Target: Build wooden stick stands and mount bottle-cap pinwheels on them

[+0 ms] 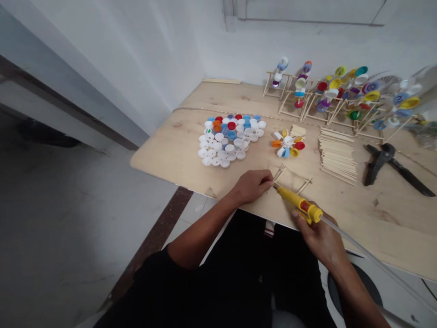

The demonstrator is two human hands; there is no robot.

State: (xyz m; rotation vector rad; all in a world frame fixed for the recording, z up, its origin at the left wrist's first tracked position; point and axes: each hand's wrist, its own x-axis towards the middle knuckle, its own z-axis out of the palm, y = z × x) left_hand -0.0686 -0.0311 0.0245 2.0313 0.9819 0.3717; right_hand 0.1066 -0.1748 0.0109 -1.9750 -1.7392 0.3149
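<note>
My right hand (322,234) is wrapped round a yellow hot glue gun (294,198), with a long clear glue stick (362,249) trailing from its back. The gun's nozzle points left, at the fingertips of my left hand (254,186). Those fingers are closed in a pinch at the near left corner of a small frame of wooden sticks (296,172), which lies on the wooden table (164,152). Just beyond the frame sits a wheel of coloured bottle caps (287,142).
Many bottle caps (223,141), mostly white, cover the table's left middle. Loose wooden sticks (337,155) and black-handled cutters (384,159) lie to the right. Along the wall stand several stick frames with cap wheels (300,93). A string (218,109) crosses the table behind the caps.
</note>
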